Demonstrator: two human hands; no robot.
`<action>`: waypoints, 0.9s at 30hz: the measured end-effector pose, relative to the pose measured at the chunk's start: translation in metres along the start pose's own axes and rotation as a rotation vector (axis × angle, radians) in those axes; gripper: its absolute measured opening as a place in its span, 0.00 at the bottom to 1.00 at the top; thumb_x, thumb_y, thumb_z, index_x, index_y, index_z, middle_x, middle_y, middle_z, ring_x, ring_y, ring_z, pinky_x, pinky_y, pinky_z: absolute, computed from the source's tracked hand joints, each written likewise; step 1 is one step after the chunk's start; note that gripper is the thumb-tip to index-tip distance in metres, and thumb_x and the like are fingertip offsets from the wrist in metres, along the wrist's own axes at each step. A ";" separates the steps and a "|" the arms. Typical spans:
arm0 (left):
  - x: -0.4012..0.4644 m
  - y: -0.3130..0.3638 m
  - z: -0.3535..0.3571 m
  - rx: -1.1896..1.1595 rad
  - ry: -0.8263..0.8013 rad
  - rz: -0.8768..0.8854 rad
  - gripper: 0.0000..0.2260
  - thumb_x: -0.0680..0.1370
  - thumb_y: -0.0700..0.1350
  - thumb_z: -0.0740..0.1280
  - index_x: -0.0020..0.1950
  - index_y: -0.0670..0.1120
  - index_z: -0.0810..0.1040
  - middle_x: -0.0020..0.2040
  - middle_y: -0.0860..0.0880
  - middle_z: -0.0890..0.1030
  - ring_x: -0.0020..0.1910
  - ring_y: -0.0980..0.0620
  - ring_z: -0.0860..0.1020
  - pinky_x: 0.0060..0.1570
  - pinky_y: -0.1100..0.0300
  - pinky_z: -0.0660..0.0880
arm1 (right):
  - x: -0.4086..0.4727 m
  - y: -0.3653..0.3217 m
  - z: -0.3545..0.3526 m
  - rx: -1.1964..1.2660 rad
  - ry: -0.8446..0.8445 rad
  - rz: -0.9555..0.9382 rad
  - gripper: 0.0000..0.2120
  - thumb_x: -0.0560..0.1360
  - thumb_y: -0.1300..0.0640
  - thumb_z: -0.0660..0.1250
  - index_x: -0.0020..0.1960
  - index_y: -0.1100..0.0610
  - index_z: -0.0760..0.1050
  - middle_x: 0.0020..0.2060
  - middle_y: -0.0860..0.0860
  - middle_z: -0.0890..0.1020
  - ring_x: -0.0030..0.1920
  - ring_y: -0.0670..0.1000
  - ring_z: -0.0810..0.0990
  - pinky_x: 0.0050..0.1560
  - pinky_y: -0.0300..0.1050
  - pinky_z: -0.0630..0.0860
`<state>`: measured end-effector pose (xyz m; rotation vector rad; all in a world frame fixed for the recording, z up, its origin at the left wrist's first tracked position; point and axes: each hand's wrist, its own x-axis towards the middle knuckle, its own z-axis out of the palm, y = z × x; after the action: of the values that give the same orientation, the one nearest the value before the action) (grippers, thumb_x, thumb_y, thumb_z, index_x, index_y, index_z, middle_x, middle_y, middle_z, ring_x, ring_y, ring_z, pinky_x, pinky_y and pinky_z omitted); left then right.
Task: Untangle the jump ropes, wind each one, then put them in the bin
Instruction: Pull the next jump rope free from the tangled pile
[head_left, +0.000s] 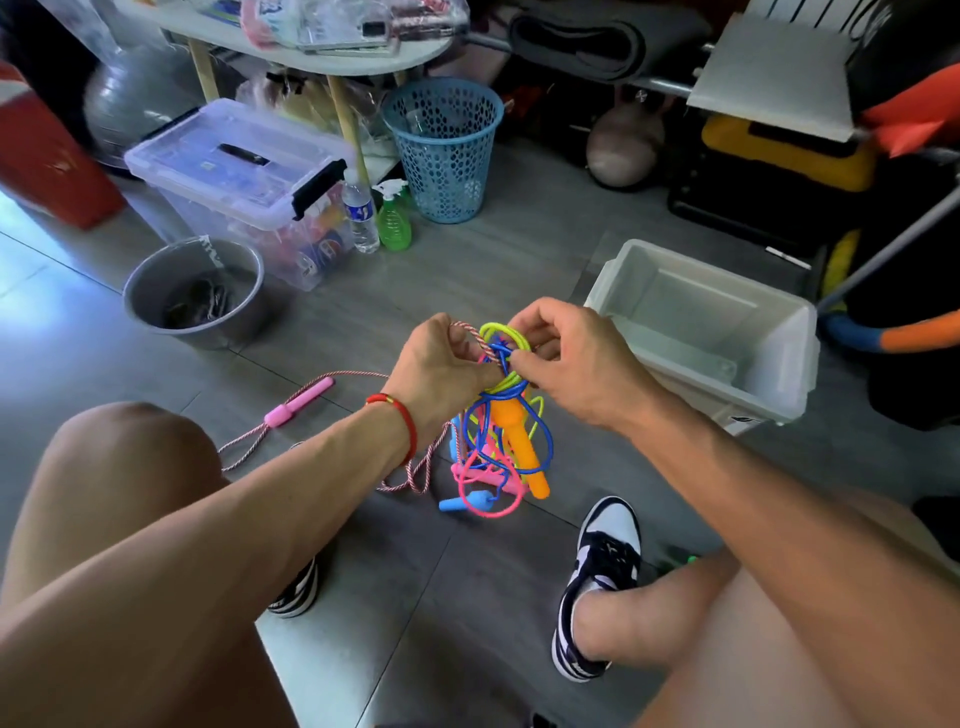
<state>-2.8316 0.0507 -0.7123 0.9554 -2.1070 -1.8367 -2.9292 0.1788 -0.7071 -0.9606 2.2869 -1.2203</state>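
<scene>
While the knot (501, 358) of jump ropes is held up between both hands, the fingers (460, 343) of the left hand (441, 371) are curled round the red-and-white rope (480, 340) at the knot's left side. On the right side, the fingers (537, 364) of the right hand (566, 358) are pinched on the blue rope (506, 351) where it crosses the yellow-green loops (501, 330). A red band (402, 413) is worn on the left wrist.

Below the hands the tangle (498, 452) hangs down to the floor (467, 270): blue, yellow-green and pink loops are wound about an orange handle (522, 447), which points downward. A blue handle (457, 503) and a pink loop (496, 501) lie on the floor at the tangle's foot. From the left hand the red-and-white rope trails leftward across the floor to a pink handle (298, 402), which lies apart from the tangle.

To the right of the hands, a white bin (779, 364) stands on the floor, open. On the far left a grey bucket (150, 291) is seen, and beyond it a clear lidded box (234, 161), a water bottle (359, 213), a green spray bottle (395, 221) and a blue basket (444, 150). A tabletop (332, 60) on thin legs carries packets at the far edge.

Nearest the camera, bare knees and two dark-and-white shoes (597, 582) are planted on the floor either side of the tangle.
</scene>
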 end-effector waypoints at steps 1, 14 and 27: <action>0.001 -0.001 0.001 0.020 0.012 0.018 0.19 0.61 0.36 0.74 0.38 0.48 0.66 0.35 0.50 0.76 0.34 0.52 0.74 0.40 0.53 0.74 | 0.000 0.001 0.000 -0.014 -0.007 0.015 0.07 0.71 0.59 0.71 0.49 0.51 0.79 0.41 0.47 0.85 0.40 0.48 0.84 0.46 0.53 0.83; 0.007 -0.006 0.007 0.182 -0.028 0.201 0.18 0.71 0.31 0.72 0.40 0.48 0.66 0.39 0.51 0.81 0.27 0.65 0.73 0.33 0.67 0.72 | 0.006 0.008 -0.013 -0.150 -0.120 0.141 0.14 0.69 0.52 0.75 0.55 0.50 0.81 0.49 0.47 0.84 0.51 0.49 0.82 0.54 0.49 0.78; 0.014 0.003 -0.011 0.130 -0.266 0.088 0.22 0.70 0.41 0.80 0.46 0.45 0.65 0.47 0.42 0.85 0.39 0.51 0.83 0.41 0.53 0.81 | -0.008 -0.001 -0.021 -0.379 0.018 -0.053 0.10 0.73 0.48 0.69 0.44 0.54 0.82 0.30 0.51 0.81 0.36 0.56 0.78 0.38 0.52 0.75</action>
<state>-2.8374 0.0341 -0.7112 0.6611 -2.4065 -1.8922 -2.9359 0.1958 -0.6943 -1.1457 2.5766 -0.8285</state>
